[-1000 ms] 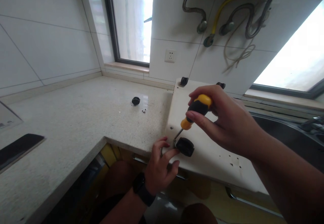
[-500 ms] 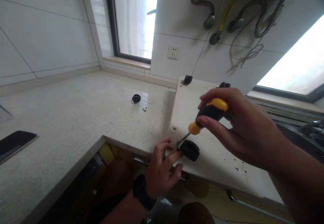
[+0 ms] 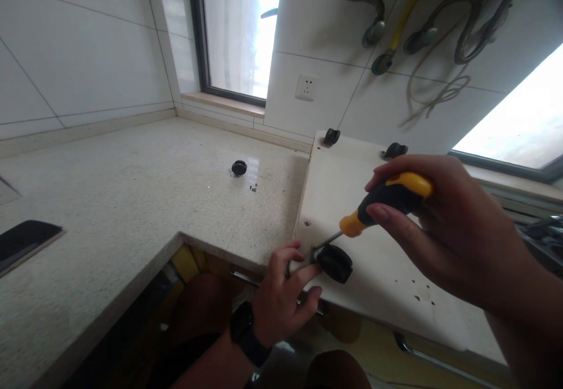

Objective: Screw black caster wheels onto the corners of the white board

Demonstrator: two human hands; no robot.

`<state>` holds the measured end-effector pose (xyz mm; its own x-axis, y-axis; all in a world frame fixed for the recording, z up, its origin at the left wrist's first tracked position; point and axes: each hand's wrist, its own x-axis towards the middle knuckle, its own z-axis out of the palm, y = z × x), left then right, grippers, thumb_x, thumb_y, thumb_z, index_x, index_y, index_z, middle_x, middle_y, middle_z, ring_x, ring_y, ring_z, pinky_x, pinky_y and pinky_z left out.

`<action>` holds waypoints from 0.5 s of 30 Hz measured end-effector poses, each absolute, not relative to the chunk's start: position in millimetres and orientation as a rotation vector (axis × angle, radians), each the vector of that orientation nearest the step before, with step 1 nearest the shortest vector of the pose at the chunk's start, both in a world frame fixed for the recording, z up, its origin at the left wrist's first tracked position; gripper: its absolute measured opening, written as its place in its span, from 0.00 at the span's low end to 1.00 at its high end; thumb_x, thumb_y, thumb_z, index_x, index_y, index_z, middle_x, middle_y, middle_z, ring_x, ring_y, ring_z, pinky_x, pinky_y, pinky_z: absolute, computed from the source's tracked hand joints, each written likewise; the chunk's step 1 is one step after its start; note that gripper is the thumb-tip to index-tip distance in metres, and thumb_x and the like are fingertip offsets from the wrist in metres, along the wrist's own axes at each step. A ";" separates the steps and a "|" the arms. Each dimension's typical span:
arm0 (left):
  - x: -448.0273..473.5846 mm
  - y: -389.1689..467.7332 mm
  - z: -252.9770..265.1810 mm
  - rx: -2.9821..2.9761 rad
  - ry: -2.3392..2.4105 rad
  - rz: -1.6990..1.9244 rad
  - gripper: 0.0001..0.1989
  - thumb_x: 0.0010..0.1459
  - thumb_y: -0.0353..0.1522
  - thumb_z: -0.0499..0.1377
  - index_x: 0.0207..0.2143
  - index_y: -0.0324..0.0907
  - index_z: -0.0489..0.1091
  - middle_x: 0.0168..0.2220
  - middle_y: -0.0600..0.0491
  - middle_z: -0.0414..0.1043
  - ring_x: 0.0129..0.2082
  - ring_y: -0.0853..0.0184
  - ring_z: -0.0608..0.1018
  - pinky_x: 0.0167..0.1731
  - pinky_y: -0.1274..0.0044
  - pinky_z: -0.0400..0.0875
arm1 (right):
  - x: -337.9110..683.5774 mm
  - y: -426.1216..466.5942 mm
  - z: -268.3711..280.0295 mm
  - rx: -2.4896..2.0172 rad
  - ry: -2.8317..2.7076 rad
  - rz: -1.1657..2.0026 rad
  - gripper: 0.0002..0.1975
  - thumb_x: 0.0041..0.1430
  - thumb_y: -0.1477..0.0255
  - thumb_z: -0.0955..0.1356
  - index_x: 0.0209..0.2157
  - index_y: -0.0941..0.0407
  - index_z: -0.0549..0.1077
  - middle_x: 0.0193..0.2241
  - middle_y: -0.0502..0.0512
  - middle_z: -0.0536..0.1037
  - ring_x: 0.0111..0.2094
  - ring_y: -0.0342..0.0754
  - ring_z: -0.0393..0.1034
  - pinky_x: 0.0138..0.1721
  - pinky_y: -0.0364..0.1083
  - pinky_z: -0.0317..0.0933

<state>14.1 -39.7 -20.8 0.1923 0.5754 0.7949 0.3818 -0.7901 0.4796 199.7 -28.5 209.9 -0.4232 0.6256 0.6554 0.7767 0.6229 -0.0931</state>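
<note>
Right hand point(image 3: 440, 225) gripping yellow-and-black screwdriver point(image 3: 387, 202), left hand point(image 3: 284, 292) open against round black caster point(image 3: 336, 263), front-left corner of flat white board point(image 3: 336, 186)

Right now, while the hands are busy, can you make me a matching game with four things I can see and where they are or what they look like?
1 Screwdriver
2 Watch
3 Socket
4 Board

A on the wall
B white, with black wheels on it
C held in the right hand
D worn just behind the left hand

Pairs: 1-C, 2-D, 3-A, 4-B
</note>
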 end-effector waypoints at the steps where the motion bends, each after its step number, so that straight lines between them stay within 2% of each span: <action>1: 14.1 -39.5 -20.8 2.287 0.925 1.652 0.20 0.65 0.28 0.60 0.58 0.46 0.68 0.54 0.45 0.61 0.64 0.50 0.70 0.58 0.56 0.76 | 200.7 -28.2 209.4 -1.090 -2.180 -0.299 0.16 0.66 0.58 0.71 0.52 0.45 0.69 0.40 0.56 0.82 0.33 0.57 0.76 0.32 0.57 0.66; 10: 14.2 -39.3 -22.3 2.289 0.933 1.643 0.17 0.64 0.28 0.60 0.54 0.45 0.69 0.54 0.45 0.61 0.64 0.50 0.70 0.58 0.56 0.76 | 213.5 -29.3 203.9 -1.089 -2.081 -0.237 0.19 0.64 0.58 0.72 0.54 0.42 0.69 0.42 0.54 0.80 0.37 0.58 0.77 0.36 0.58 0.67; 15: 14.3 -39.4 -21.7 2.297 0.944 1.636 0.15 0.64 0.28 0.60 0.53 0.45 0.68 0.53 0.45 0.61 0.64 0.48 0.71 0.57 0.54 0.77 | 214.3 -28.8 201.4 -1.099 -2.078 -0.257 0.17 0.64 0.56 0.72 0.52 0.41 0.69 0.41 0.55 0.80 0.34 0.59 0.76 0.31 0.57 0.65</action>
